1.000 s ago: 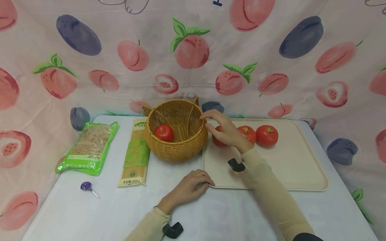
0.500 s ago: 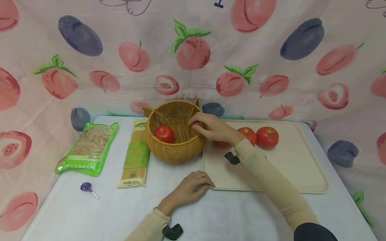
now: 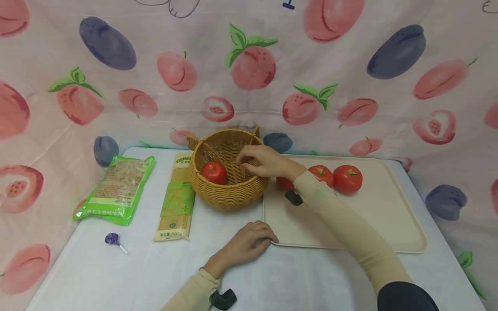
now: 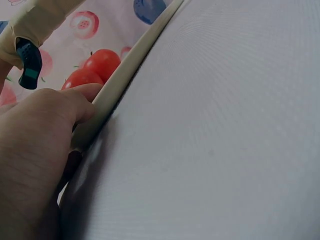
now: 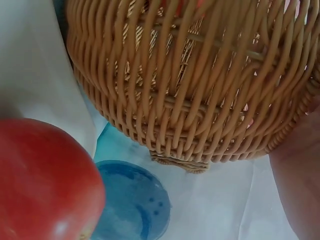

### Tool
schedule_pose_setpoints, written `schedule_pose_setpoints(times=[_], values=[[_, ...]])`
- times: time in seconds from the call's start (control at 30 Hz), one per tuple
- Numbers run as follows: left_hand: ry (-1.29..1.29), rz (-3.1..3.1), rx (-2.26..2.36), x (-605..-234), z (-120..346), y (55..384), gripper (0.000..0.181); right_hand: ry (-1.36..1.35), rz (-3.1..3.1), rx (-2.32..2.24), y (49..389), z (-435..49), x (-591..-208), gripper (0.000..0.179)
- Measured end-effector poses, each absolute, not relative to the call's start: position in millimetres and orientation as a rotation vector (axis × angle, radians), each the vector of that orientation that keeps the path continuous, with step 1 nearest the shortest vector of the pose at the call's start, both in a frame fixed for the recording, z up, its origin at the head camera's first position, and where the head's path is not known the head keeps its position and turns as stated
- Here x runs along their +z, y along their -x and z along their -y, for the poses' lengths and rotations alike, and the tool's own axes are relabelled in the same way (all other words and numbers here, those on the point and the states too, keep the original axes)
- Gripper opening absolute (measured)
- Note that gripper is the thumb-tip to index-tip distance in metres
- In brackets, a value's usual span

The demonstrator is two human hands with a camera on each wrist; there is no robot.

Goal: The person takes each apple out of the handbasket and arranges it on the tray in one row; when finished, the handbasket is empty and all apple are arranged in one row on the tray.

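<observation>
The wicker basket [image 3: 229, 196] has two ear-like points and a red tomato [image 3: 215, 172] inside on the left. Over its right rim reaches my right hand [image 3: 268, 160], its loosely bent fingertips inside the opening, close to the basket's thin handle [image 3: 209, 152]; nothing shows between them. My left hand [image 3: 244, 242] holds the near left corner of the beige tray [image 3: 393, 207], fingers at the rim. On that tray sit a tomato [image 3: 348, 179], a second tomato [image 3: 324, 173] and a third tomato [image 3: 284, 184] partly hidden behind the right hand. In the right wrist view the basket's wicker side [image 5: 175, 100] fills the top.
Left of the basket lies a long pack of noodles [image 3: 175, 203] with a green label. Farther left are a green-edged plastic food bag [image 3: 116, 188] and a purple lollipop [image 3: 112, 239]. A fruit-print cloth [image 3: 249, 103] hangs behind the white table [image 3: 292, 280].
My right hand has moved left from the basket's right rim to over its opening, its fingers more bent. The left hand stays at the tray corner. The head view has shifted slightly.
</observation>
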State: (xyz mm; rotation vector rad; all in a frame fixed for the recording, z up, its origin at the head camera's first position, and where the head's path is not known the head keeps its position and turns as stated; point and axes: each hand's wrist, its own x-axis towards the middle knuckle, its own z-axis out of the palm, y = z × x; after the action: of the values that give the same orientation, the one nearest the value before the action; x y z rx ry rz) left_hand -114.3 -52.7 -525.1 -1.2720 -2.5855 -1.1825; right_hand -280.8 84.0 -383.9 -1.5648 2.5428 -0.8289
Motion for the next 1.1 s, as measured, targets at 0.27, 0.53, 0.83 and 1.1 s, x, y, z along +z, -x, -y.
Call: schedule_pose_setpoints(times=[0.27,0.53,0.83,1.1], values=[[1.233,2.615,-1.19,-521,54,110,0.019,1.569,-2.506,-0.768,283,-70,-383,0.018],[1.233,2.605,-1.215,-521,53,111,0.018,1.456,-2.499,-0.602,283,-59,-378,0.023],[1.223,2.597,-1.242,-522,51,113,0.018,1.388,-2.495,-0.444,285,-44,-377,0.033],[1.232,2.574,-1.241,-523,50,114,0.018,1.373,-2.496,-0.39,284,-35,-377,0.032]])
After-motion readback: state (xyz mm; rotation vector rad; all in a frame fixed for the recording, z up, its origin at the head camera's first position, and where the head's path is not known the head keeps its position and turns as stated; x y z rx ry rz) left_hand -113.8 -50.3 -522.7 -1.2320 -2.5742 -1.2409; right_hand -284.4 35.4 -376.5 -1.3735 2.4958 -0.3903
